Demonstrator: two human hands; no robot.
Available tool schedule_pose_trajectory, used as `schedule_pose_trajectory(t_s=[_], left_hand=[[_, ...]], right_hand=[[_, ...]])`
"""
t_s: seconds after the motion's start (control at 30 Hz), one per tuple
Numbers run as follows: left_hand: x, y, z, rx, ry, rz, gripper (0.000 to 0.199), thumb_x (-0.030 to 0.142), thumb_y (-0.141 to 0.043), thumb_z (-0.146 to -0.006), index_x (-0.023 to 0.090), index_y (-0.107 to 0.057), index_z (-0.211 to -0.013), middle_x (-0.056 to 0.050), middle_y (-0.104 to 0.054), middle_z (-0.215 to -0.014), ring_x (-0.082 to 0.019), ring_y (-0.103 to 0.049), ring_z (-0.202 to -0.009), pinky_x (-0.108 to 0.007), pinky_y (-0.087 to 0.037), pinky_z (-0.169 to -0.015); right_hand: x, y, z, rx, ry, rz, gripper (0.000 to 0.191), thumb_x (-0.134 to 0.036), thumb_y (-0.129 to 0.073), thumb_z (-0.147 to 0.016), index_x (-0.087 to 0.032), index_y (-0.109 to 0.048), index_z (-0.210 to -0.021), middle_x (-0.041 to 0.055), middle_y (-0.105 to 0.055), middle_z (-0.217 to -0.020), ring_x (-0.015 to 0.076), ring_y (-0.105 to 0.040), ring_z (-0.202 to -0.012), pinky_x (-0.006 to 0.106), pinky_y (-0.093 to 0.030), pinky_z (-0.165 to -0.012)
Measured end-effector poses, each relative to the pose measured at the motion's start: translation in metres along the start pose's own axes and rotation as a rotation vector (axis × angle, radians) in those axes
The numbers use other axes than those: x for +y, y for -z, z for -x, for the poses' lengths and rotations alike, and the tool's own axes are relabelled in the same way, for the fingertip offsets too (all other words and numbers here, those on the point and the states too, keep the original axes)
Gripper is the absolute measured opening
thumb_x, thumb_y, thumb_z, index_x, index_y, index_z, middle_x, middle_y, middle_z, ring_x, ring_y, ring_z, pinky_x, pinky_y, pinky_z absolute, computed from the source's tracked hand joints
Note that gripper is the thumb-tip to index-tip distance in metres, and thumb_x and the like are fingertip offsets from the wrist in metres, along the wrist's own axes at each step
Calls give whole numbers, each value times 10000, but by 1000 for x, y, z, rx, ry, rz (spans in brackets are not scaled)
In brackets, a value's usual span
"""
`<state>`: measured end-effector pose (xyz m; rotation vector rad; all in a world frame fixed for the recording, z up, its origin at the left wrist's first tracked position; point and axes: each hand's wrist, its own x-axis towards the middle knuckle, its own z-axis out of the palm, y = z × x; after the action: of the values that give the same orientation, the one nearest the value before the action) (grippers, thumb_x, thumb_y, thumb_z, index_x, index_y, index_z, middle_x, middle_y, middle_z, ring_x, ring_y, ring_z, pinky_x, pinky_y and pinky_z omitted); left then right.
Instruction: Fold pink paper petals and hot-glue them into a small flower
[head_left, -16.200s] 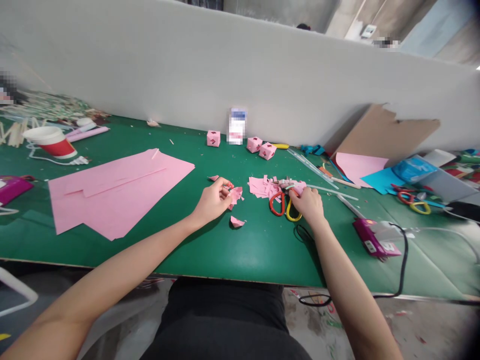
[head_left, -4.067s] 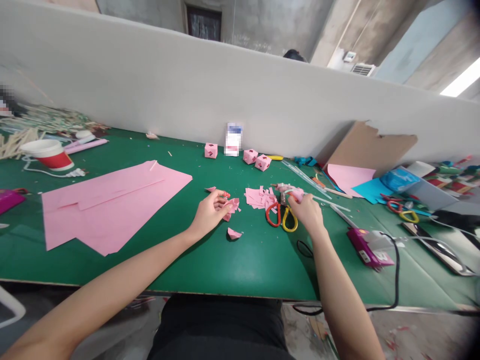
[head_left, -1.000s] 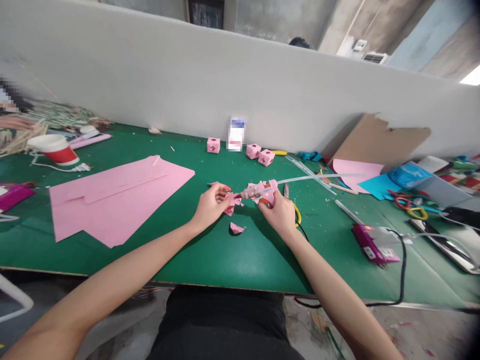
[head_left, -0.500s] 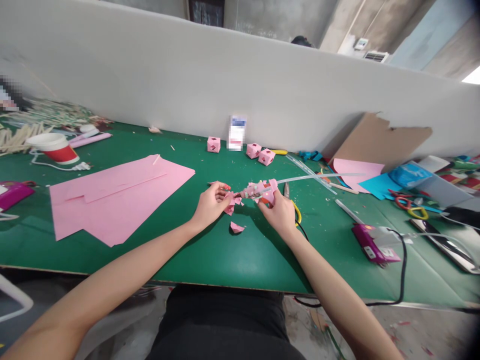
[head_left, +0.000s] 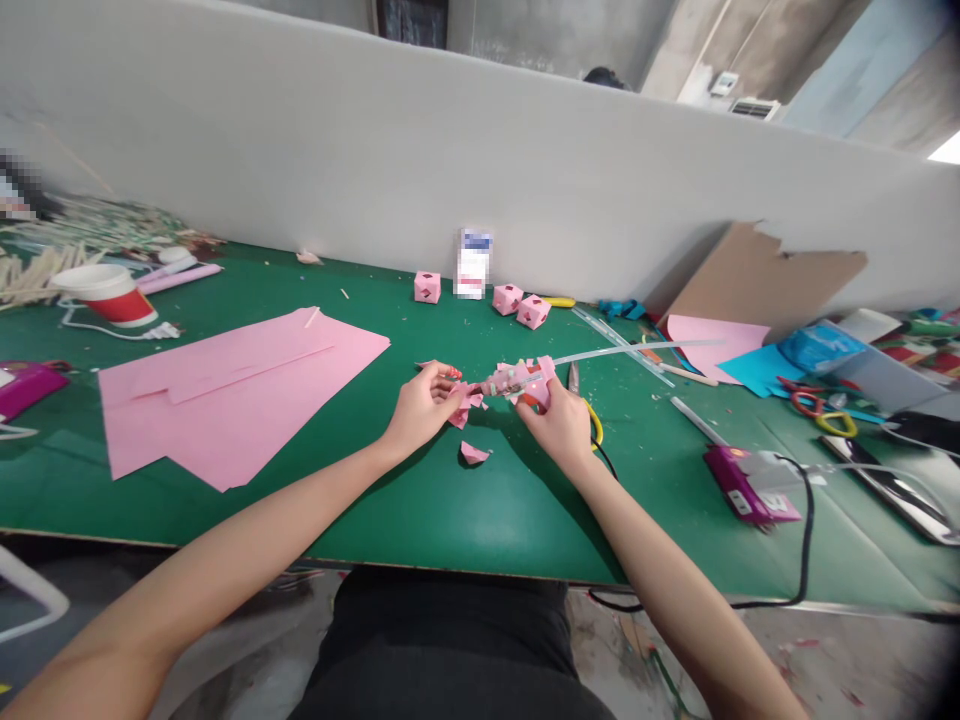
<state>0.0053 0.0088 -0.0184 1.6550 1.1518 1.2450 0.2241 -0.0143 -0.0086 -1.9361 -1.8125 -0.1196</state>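
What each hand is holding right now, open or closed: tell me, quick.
Left hand: closed, pinching folded pink paper.
Right hand: closed around a glue gun, pointed at that paper.

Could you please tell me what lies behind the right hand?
Behind the right hand, which holds the glue gun, parts of the scissors show: a blade and a yellow handle. The hand covers their middle and anything else beneath it.

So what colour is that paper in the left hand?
The paper in the left hand is pink; it shows best in the head view.
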Motion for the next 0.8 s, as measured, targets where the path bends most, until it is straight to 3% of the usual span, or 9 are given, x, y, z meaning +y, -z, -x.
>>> schedule_pose_trajectory(t_s=[0.27, 0.8], left_hand=[[-3, -2, 0, 14, -7, 7, 253, 288, -691, -788, 193, -569, -989, -38, -684, -879, -169, -688, -803, -279, -565, -684], [2, -1, -1, 47, 28, 68, 261, 251, -702, -755, 187, -575, -974, -37, -689, -881, -161, -682, -789, -276, -558, -692]], right_hand=[[6, 1, -3, 57, -7, -55, 277, -437, -552, -789, -188, -573, -909, 80, -688, -771, 235, -628, -680, 287, -377, -595], [5, -1, -4, 9, -3, -60, 256, -448, -564, -783, -205, -547, -864, 54, -665, -712, 221, -605, -632, 278, -352, -571]])
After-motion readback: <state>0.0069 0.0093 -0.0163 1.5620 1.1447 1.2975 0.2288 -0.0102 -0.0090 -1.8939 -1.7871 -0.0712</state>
